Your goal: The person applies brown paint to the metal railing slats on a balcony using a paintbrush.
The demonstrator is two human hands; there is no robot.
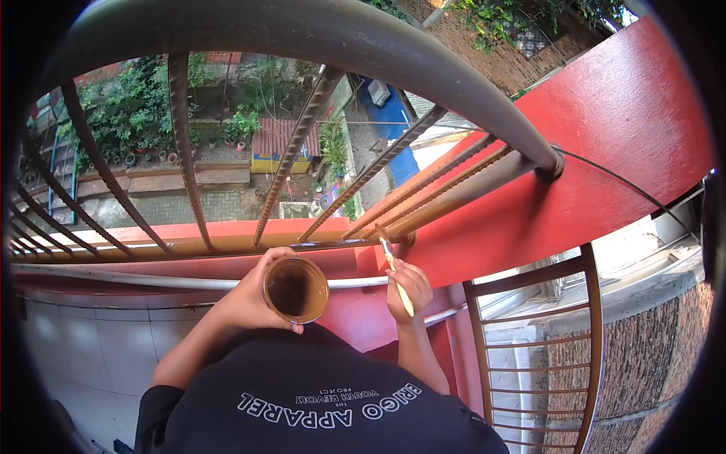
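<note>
Brown paint can [296, 289] in L hand [249, 301]; brush [389, 256] in R hand [409, 290].

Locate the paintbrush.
Head view, right of centre: paintbrush in the right hand, bristles at the railing's bottom rail, just right of the paint can.

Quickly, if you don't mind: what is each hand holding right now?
Left hand: closed around the paint can.
Right hand: closed on the paintbrush.
</note>
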